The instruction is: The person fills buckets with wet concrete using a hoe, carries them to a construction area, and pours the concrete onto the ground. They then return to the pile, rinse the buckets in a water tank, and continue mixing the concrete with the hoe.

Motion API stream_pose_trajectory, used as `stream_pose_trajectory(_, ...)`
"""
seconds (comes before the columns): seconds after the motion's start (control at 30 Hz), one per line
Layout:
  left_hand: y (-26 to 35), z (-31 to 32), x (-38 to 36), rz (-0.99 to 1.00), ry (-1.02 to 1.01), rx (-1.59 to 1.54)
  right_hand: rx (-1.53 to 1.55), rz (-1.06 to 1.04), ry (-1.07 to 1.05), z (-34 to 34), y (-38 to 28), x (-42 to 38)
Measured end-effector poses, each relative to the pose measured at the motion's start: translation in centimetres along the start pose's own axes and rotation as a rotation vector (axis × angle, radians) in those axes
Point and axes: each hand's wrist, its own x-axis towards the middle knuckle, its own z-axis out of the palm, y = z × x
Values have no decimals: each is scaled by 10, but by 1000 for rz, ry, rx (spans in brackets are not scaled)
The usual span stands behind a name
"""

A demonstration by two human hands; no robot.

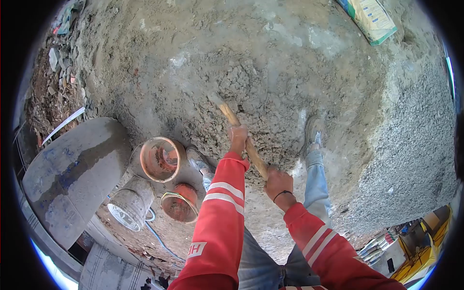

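Both my hands are wrapped round the same wooden tool handle (256, 159), which slants across the middle of the view. My left hand (238, 137) grips it higher up, closer to the end that meets the wet grey mix. Lower on the handle, near its butt end, is my right hand (279, 186), closed, with a dark band at the wrist. The tool's head is buried or coated in grey, so its kind does not show. Around and beneath the handle lies a lumpy heap of wet mortar or concrete (237, 79).
Left of my feet stand an orange bucket (181, 162), a smaller reddish bucket (186, 191) and a tipped whitish bucket (140, 193). A large stained grey container (72, 193) lies beyond them. Gravel (411, 150) is piled at right; a bag (372, 21) lies top right.
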Motion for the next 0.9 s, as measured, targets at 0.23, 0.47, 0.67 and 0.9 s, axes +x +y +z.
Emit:
stream_pose_trajectory(0.23,-153,-27,-183,-184,-159,-354,-131,182,-219,19,59,-199)
stream_pose_trajectory(0.47,-112,-24,-219,-22,-63,-186,-75,231,-164,18,72,-214)
stream_pose_trajectory(0.67,71,57,-40,570,24,-62,8,10,317,-37,45,20)
stream_pose_trajectory(0.9,190,172,152,657,67,417,128,75,399,-114,4,177)
